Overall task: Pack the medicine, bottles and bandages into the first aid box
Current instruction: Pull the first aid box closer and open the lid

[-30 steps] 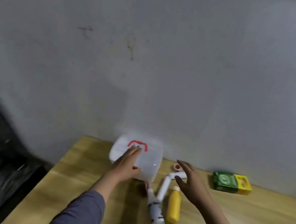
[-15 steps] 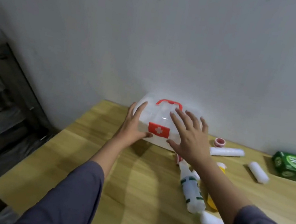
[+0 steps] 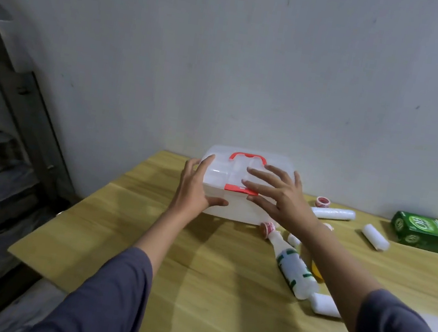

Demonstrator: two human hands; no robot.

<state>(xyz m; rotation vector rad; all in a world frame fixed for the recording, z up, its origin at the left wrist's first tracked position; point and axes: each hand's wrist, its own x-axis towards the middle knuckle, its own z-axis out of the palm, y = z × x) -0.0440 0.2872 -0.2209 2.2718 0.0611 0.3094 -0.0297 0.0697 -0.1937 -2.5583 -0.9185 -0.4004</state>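
Observation:
The translucent white first aid box (image 3: 234, 210) with a red handle and red latch stands shut at the back of the wooden table (image 3: 210, 272), against the wall. My left hand (image 3: 197, 188) grips its left side, thumb on the front. My right hand (image 3: 278, 197) lies spread over the lid and front, fingertips by the red latch. To the right lie a white bottle with green marks (image 3: 293, 268), a yellow bottle (image 3: 315, 271) mostly hidden by my right arm, white bandage rolls (image 3: 333, 213) (image 3: 375, 237) (image 3: 326, 305) and a small red-and-white tape roll (image 3: 323, 202).
A green and yellow carton (image 3: 434, 236) lies at the far right by the wall. Left of the table stands a dark metal frame (image 3: 28, 120) with dark covered shelves. The table's left edge (image 3: 63, 213) runs diagonally.
The view has shifted closer and lower. My right hand has slid across the lid toward the latch; my left hand keeps its hold on the box's left side.

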